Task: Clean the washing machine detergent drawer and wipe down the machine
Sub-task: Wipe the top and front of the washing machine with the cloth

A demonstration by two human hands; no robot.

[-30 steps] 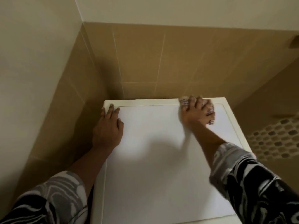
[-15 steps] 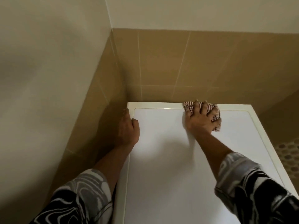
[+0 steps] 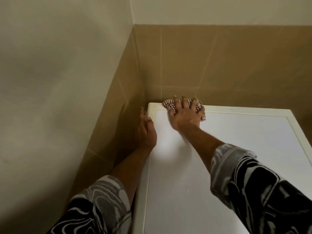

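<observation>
R hand (image 3: 184, 115) is clutching cloth (image 3: 169, 105) at washer's (image 3: 236, 149) back rim; L hand (image 3: 146, 130), unclenched, is resting on left rim.

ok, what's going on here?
A person is wiping the top of the washing machine. The right hand holds a bunched checked cloth and presses it on the back rim, near the rear left corner by the tiled wall. The left hand rests flat against the machine's left edge. The detergent drawer is not in view.
</observation>
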